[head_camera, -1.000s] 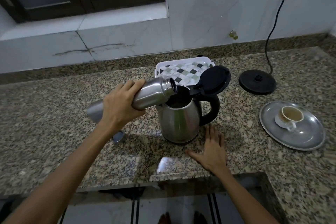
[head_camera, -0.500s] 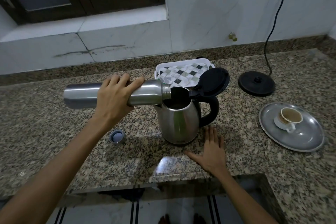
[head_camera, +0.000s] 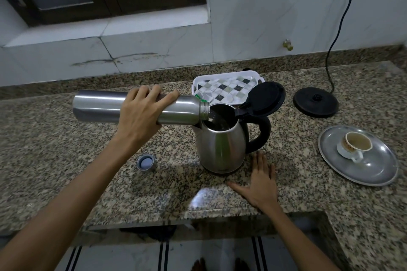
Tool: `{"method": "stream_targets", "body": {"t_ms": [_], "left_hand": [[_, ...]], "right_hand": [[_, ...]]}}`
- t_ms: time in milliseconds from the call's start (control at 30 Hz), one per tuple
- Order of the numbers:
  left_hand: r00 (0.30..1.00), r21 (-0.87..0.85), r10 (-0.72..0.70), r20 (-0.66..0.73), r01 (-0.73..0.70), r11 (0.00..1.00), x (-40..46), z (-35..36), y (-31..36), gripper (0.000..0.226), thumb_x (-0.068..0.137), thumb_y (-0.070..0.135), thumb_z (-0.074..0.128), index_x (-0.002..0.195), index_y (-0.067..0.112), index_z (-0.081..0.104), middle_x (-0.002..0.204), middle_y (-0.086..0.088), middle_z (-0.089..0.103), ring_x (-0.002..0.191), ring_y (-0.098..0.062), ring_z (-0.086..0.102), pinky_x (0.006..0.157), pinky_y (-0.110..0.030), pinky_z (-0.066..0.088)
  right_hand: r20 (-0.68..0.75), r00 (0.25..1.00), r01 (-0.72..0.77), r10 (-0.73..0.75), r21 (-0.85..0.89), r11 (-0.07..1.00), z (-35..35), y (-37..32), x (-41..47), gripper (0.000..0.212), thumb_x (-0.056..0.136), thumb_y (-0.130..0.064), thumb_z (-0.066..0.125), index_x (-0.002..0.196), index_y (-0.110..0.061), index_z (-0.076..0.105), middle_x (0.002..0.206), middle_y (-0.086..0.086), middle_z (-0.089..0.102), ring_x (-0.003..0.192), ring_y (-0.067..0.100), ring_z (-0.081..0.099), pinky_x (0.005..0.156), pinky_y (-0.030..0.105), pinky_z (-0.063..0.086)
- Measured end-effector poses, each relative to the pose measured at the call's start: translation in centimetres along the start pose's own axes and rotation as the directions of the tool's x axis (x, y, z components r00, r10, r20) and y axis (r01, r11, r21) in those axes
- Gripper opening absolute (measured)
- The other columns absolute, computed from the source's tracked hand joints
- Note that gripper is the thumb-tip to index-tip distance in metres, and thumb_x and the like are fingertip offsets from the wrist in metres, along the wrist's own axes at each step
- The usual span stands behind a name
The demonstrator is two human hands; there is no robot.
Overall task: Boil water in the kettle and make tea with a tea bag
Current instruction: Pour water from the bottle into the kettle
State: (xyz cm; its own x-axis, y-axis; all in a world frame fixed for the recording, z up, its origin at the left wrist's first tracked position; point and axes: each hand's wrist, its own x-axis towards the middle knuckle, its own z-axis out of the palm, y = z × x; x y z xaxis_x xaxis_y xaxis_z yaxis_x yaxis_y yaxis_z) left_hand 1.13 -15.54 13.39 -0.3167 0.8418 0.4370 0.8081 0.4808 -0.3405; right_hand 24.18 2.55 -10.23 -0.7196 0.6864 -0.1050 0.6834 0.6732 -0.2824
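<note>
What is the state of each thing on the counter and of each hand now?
Kettle: lid open, off its base.
Steel bottle: uncapped, held level, mouth at kettle opening.
Bottle cap: lying on counter.
Kettle base: bare, corded.
Cup: tilted on steel plate.
Left hand: grips bottle.
Right hand: flat on counter.

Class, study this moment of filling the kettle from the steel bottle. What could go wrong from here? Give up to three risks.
1. The bottle lies nearly level, its mouth just over the kettle rim, so water could spill onto the counter.
2. The right hand rests flat on the counter, not steadying the kettle; a nudge might shift it.
3. The power base sits nearby; splashes could reach it.
</note>
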Motion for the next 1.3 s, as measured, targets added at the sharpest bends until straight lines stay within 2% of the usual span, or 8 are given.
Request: {"method": "stream_targets", "body": {"t_ms": [500, 700, 767, 833, 933, 1033, 1167, 1300], "left_hand": [[0.988, -0.185, -0.146, 0.055, 0.153, 0.971, -0.4, 0.9, 1.1, 0.089, 0.049, 0.029, 0.086, 0.130, 0.025, 0.049, 0.099, -0.008, 0.054, 0.084, -0.027, 0.049, 0.060, -0.030, 0.036], [0.962, -0.320, -0.256, 0.093, 0.273, 0.907, -2.0, 2.1, 2.4, 0.093, 0.052, 0.044, 0.082, 0.133, 0.025, 0.042, 0.105, -0.004, 0.054, 0.085, -0.020, 0.049, 0.057, -0.027, 0.033], [0.947, -0.386, -0.299, 0.116, 0.321, 0.865, -2.8, 2.6, 2.7, 0.093, 0.055, 0.047, 0.081, 0.136, 0.024, 0.042, 0.109, -0.003, 0.056, 0.086, -0.017, 0.049, 0.058, -0.026, 0.035], [0.928, -0.445, -0.352, 0.122, 0.369, 0.816, -3.9, 2.9, 2.9, 0.093, 0.057, 0.046, 0.081, 0.137, 0.023, 0.041, 0.112, -0.003, 0.057, 0.086, -0.016, 0.051, 0.060, -0.026, 0.039], [0.872, -0.558, -0.470, 0.135, 0.459, 0.692, -6.1, 3.3, 2.9, 0.093, 0.058, 0.044, 0.084, 0.138, 0.022, 0.041, 0.113, 0.001, 0.059, 0.085, -0.013, 0.054, 0.062, -0.022, 0.040], [0.753, -0.658, -0.627, 0.198, 0.576, 0.485, -9.1, 3.8, 2.3, 0.090, 0.056, 0.041, 0.086, 0.133, 0.030, 0.041, 0.103, 0.011, 0.056, 0.077, -0.008, 0.055, 0.060, -0.017, 0.039], [0.573, -0.687, -0.784, 0.240, 0.670, 0.279, -13.0, 4.3, 1.0, 0.085, 0.052, 0.041, 0.090, 0.122, 0.039, 0.042, 0.097, 0.010, 0.060, 0.075, -0.009, 0.058, 0.060, -0.024, 0.042], [0.496, -0.715, -0.830, 0.257, 0.675, 0.182, -15.9, 4.4, -0.9, 0.089, 0.052, 0.050, 0.082, 0.129, 0.034, 0.040, 0.108, 0.006, 0.062, 0.090, -0.018, 0.060, 0.071, -0.034, 0.049]], "right_hand": [[0.010, 1.000, 0.001, -0.001, -0.011, 1.000, -0.3, -0.1, -0.2, 0.138, 0.053, -0.102, 0.016, 0.153, -0.009, -0.002, 0.162, 0.009, -0.003, 0.149, 0.022, -0.001, 0.117, 0.041, -0.008], [-0.012, 1.000, 0.006, -0.006, 0.009, 1.000, -0.6, -0.3, -0.3, 0.135, 0.055, -0.101, 0.016, 0.153, -0.009, 0.000, 0.162, 0.009, -0.002, 0.149, 0.022, 0.001, 0.116, 0.039, -0.008], [-0.032, 0.999, 0.013, -0.012, 0.037, 0.999, -0.8, -0.3, -0.5, 0.130, 0.061, -0.098, 0.020, 0.153, -0.008, 0.005, 0.162, 0.009, 0.002, 0.149, 0.022, 0.003, 0.117, 0.038, -0.006], [-0.089, 0.996, 0.033, -0.025, 0.083, 0.996, -0.9, -0.4, -1.0, 0.116, 0.070, -0.091, 0.031, 0.150, -0.007, 0.022, 0.158, 0.011, 0.020, 0.146, 0.024, 0.018, 0.119, 0.039, 0.008], [-0.274, 0.960, 0.113, -0.061, 0.178, 0.978, -0.8, -1.0, -2.8, 0.076, 0.080, -0.071, 0.048, 0.120, -0.007, 0.058, 0.120, 0.011, 0.059, 0.112, 0.028, 0.055, 0.094, 0.042, 0.043], [-0.358, 0.918, 0.283, -0.170, 0.294, 0.913, -0.8, -2.6, -4.6, 0.044, 0.083, -0.055, 0.056, 0.094, -0.014, 0.064, 0.088, -0.001, 0.060, 0.083, 0.019, 0.057, 0.072, 0.035, 0.049], [-0.338, 0.856, 0.506, -0.391, 0.398, 0.765, -1.2, -7.5, -5.5, 0.020, 0.084, -0.037, 0.065, 0.084, -0.017, 0.064, 0.079, -0.007, 0.058, 0.077, 0.009, 0.054, 0.065, 0.022, 0.044], [-0.226, 0.821, 0.561, -0.524, 0.491, 0.667, -1.5, -14.1, -4.0, 0.019, 0.085, -0.031, 0.067, 0.093, -0.015, 0.066, 0.090, -0.003, 0.064, 0.087, 0.010, 0.060, 0.072, 0.022, 0.048]]}}
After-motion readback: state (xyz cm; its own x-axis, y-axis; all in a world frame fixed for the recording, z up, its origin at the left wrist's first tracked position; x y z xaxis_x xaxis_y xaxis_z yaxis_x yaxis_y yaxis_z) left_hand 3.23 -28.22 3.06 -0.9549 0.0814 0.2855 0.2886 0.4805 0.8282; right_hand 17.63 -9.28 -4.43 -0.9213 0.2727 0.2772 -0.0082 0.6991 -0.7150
